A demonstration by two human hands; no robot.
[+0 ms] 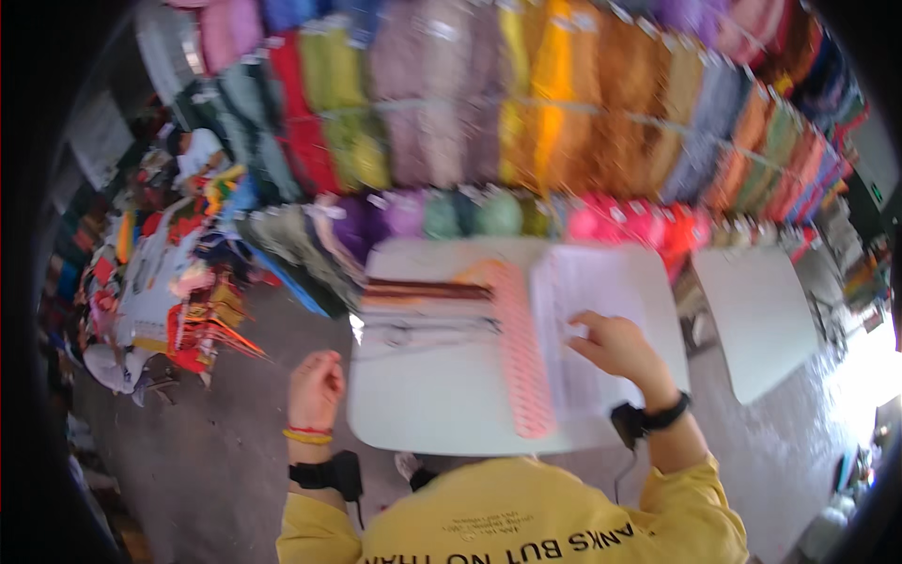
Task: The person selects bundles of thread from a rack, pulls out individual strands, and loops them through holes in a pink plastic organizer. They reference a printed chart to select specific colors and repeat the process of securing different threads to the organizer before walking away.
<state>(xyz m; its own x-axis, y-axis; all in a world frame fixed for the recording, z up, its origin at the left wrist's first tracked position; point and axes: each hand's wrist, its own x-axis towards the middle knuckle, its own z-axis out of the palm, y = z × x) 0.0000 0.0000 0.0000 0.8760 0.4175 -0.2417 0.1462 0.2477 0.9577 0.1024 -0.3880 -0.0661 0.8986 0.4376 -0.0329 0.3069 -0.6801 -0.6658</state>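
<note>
Paper sheets (601, 320) lie on the right part of the white bench (423, 404), and my right hand (615, 346) rests on top of them, fingers bent down onto the page, pressing rather than clamped round anything; just left of the sheets a pink knitted strip (522, 362) runs from the far side of the bench to its near edge, touching the paper along its length; further left of the strip lie dark reddish sticks (427, 289) and a grey metal tool (423, 329), too blurred to make out; my left hand (315, 385) hangs off the bench's left edge, over the grey floor (188, 451), its grip curled shut and empty as far as I can see; beyond the bench's far edge hang rows of coloured yarn skeins (526, 103); a second white tabletop (756, 315) stands apart to the right.
</note>
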